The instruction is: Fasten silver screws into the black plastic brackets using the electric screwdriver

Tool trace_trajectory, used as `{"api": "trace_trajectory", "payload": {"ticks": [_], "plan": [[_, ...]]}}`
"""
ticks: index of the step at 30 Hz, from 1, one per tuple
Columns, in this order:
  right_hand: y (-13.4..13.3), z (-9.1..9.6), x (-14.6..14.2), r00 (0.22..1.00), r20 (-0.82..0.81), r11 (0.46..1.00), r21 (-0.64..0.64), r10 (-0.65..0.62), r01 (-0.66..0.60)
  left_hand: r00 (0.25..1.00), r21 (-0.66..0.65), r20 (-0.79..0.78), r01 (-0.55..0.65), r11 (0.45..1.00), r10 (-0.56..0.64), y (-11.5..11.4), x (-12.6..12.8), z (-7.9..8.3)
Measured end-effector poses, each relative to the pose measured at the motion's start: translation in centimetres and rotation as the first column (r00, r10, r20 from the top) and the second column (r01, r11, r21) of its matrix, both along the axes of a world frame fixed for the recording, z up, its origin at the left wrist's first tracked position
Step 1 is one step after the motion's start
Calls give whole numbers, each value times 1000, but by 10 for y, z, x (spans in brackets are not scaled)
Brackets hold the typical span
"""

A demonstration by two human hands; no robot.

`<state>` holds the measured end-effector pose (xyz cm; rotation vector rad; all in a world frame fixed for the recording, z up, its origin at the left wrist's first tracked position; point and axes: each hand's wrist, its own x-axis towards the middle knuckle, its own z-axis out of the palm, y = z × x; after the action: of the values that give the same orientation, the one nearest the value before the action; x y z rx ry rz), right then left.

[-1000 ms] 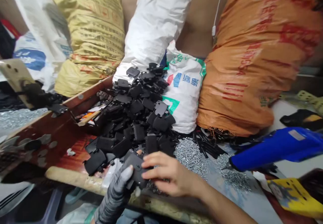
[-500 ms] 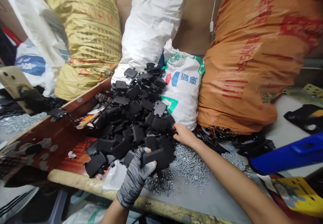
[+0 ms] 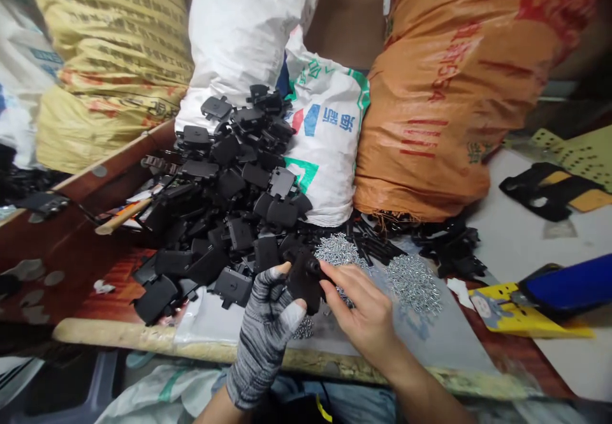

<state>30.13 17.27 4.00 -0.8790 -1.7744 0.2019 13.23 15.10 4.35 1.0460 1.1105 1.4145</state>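
In a grey fingerless glove, my left hand (image 3: 262, 331) grips a black plastic plate (image 3: 302, 280), held up above the front of the worktable. My bare right hand (image 3: 366, 303) is at the plate's right edge, thumb and forefinger pinched against a small round black piece (image 3: 313, 264) there. Whether that piece is loose or part of the plate, I cannot tell. Behind and left of my hands lies a heap of similar black plastic plates (image 3: 234, 233). Partly hidden by my hands are a pile of small screws (image 3: 337, 248) and a few small metal bits (image 3: 303, 328).
Another pile of screws (image 3: 415, 284) lies to the right. Full sacks, white (image 3: 329, 131), orange (image 3: 425, 124) and yellow (image 3: 119, 67), stand along the back. A blue-handled tool (image 3: 568, 287) rests at the right above a yellow plate (image 3: 502, 312). A wooden handle (image 3: 123, 217) pokes out at the left.
My right hand has come from the heap's right edge down to the plate in my left hand. The plate is now turned, showing a round piece. The camera view has shifted right and down.
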Motion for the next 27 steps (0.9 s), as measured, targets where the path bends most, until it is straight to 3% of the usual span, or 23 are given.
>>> {"api": "trace_trajectory", "payload": {"ticks": [3,6,10,13,22,27], "plan": [[-3,-2,5,999,-29,998,-42,-39,37,996,57,-66,-58,997,62,-3,3,3],[-6,-2,10,1000,1,999,-35,-1,1,992,64,-99,-74,995,80,-5,6,5],[-16,-1,9,999,49,998,-70,4,-1,990,63,-85,-105,992,110,-12,8,-2],[-21,-4,8,1000,10,991,-136,-1,3,978,108,-166,-107,988,124,-18,7,-9],[-37,-36,13,999,4,984,-171,46,-45,913,155,-407,76,985,-6,-16,-7,-17],[-52,-44,29,1000,-2,995,-101,-18,18,828,370,-557,185,910,58,-29,11,-18]]}}
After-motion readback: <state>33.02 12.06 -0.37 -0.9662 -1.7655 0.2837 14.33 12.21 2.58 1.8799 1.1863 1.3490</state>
